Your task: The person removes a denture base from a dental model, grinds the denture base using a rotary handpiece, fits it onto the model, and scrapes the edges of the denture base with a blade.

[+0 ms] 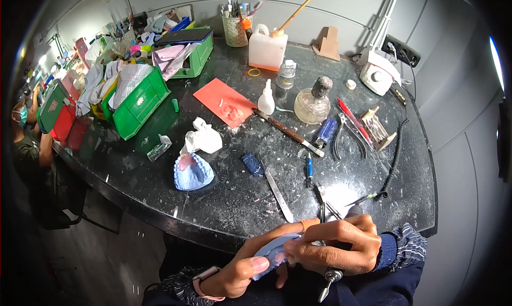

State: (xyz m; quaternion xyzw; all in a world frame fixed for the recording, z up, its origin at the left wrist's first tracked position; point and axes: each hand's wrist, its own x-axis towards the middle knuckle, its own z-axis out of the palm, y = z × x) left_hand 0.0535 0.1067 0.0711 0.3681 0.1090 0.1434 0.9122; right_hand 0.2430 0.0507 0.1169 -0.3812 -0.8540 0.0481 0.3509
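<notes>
My left hand point(237, 271) grips a blue dental cast point(274, 248) low at the front, its thumb pressed on the near side. Pink material point(280, 257) shows on the cast. My right hand point(336, 244) is closed, its fingertips touching the cast's right side. Tucked in that hand is a rotary handpiece; its metal nose and bur point(329, 282) stick out below, pointing down and away from the cast. The right hand hides most of the handpiece. A second blue dental cast point(193, 175) with a pink plate stands on the bench.
On the dark bench point(229, 204) lie a metal carving knife point(277, 194), a brown-handled tool point(288, 131), pliers point(349, 140) and a red sheet point(224, 100). A glass burner point(313, 104) and plastic jug point(266, 50) stand behind. Green bins point(141, 111) fill the left; another person point(29, 140) sits beyond.
</notes>
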